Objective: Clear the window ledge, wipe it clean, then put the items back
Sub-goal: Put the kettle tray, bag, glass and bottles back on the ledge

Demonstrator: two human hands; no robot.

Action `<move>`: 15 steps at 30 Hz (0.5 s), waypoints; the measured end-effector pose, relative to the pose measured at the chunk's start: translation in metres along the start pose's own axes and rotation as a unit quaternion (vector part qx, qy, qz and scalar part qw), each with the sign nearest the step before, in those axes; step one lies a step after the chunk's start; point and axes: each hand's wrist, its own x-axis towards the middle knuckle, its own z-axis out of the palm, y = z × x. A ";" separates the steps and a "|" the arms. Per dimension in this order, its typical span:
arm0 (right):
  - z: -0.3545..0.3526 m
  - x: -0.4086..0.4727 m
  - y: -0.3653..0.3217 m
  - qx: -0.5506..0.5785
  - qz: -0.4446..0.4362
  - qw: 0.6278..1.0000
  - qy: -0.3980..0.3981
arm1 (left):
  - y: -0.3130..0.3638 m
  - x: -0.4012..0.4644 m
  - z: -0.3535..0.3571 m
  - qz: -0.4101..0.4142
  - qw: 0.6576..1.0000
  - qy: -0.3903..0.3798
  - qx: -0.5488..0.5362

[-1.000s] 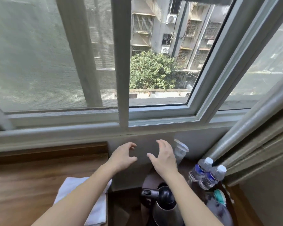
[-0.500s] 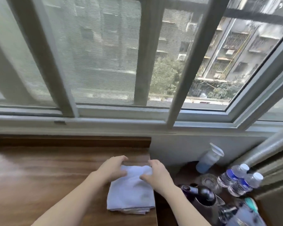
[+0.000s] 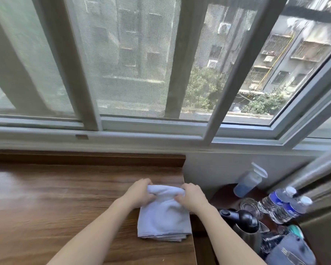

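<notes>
No text, brand, number or sign can be read anywhere in the view. The two bottles [image 3: 283,205] at the right carry blue labels [image 3: 277,202] with pale marks that may be lettering, but they are too small and blurred to make out. The grey pouch [image 3: 292,251] at the lower right corner bears faint lines, perhaps a print, equally unreadable. The small plate [image 3: 82,137] on the window frame shows no legible marking. The kettle [image 3: 245,224], the leaning plastic cup [image 3: 248,181] and the towel [image 3: 163,213] show no writing.
</notes>
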 end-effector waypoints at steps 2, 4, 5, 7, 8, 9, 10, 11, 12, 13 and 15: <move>-0.008 0.000 -0.001 0.022 -0.013 1.000 -0.004 | -0.002 -0.003 -0.006 -0.008 0.999 0.001 -0.039; -0.016 -0.001 -0.001 0.050 -0.030 0.998 -0.010 | -0.005 -0.007 -0.017 -0.006 0.998 0.001 -0.069; -0.020 -0.003 -0.001 0.061 -0.041 0.997 -0.012 | -0.007 -0.009 -0.023 -0.001 0.996 0.001 -0.086; -0.028 -0.004 -0.006 0.078 -0.066 0.995 -0.012 | -0.007 -0.013 -0.038 0.018 0.993 0.012 -0.115; -0.032 -0.005 -0.009 0.090 -0.076 0.993 -0.004 | -0.006 -0.016 -0.045 0.025 0.991 0.021 -0.126; -0.036 -0.005 -0.014 0.104 -0.082 0.991 0.007 | -0.006 -0.018 -0.052 0.029 0.990 0.032 -0.137; -0.040 -0.005 -0.018 0.118 -0.086 0.989 0.018 | -0.007 -0.021 -0.059 0.029 0.988 0.045 -0.145; -0.043 -0.007 -0.023 0.127 -0.091 0.987 0.023 | -0.008 -0.024 -0.064 0.024 0.986 0.058 -0.154; -0.046 -0.008 -0.028 0.130 -0.098 0.986 0.021 | -0.010 -0.027 -0.068 0.021 0.983 0.071 -0.165; -0.048 -0.009 -0.033 0.128 -0.107 0.986 0.015 | -0.012 -0.030 -0.072 0.020 0.980 0.081 -0.179; -0.053 -0.012 -0.043 0.125 -0.120 0.985 0.002 | -0.016 -0.037 -0.079 0.027 0.976 0.086 -0.199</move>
